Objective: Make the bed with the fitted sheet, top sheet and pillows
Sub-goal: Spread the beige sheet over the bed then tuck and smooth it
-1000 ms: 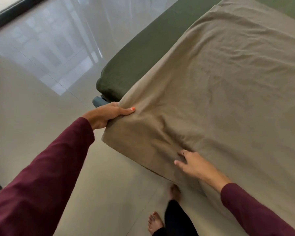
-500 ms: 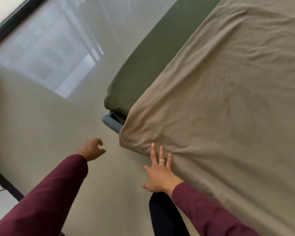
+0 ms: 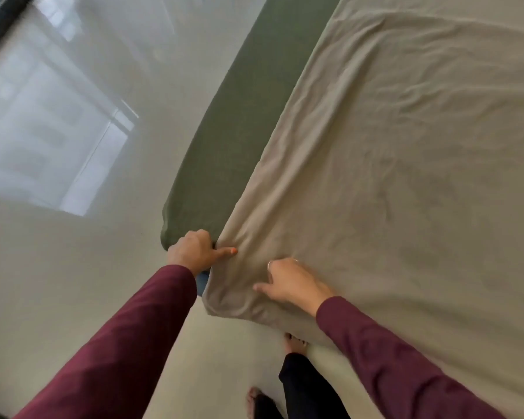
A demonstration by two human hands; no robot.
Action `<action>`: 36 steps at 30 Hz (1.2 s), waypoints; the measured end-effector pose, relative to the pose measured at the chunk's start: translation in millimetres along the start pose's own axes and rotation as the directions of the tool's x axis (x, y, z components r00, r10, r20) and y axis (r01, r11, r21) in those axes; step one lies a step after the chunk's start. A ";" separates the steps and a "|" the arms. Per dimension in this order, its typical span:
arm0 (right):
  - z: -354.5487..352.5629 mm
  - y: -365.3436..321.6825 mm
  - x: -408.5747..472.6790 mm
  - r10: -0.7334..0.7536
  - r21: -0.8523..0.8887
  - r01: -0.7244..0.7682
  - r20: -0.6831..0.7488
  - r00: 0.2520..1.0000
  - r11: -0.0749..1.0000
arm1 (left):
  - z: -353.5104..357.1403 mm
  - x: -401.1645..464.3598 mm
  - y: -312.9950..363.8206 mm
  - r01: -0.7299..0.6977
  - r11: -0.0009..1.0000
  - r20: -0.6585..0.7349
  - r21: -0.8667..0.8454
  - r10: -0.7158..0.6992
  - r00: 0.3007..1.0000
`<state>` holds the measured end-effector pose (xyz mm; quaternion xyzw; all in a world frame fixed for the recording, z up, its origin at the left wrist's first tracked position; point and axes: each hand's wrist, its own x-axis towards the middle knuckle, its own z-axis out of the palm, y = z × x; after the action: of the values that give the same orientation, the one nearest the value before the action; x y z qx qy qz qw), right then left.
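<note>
While the left hand (image 3: 194, 252) pinches the top sheet (image 3: 390, 176) corner, the right hand (image 3: 291, 282) presses beside it.

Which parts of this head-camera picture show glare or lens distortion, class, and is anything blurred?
Head view: window glare washes over the glossy floor; the wide lens bows the green fitted sheet edge; the tan top sheet is evenly lit, its wrinkles softly shaded; left hand and right hand look only slightly soft.
</note>
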<state>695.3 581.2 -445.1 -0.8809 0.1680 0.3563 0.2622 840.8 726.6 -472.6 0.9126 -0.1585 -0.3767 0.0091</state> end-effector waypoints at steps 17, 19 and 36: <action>24.9 -58.4 4.1 0.474 0.011 -0.474 -0.042 0.879 0.880 | -33.1 22.0 -11.7 -0.364 0.930 0.437 0.054 0.306 0.846; 20.7 -67.1 6.2 0.546 0.092 -0.542 -0.023 0.837 0.835 | -44.4 24.8 -18.5 -0.427 0.902 0.481 0.061 0.348 0.804; -98.2 -72.3 146.2 0.709 0.549 -0.460 -0.442 0.549 0.698 | -164.2 113.5 -23.6 -0.624 0.764 0.255 0.162 0.578 0.775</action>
<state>884.0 566.5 -465.2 -0.7690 0.5978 0.0721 0.2144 1036.4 698.5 -436.0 0.7669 -0.4876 -0.4172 0.0053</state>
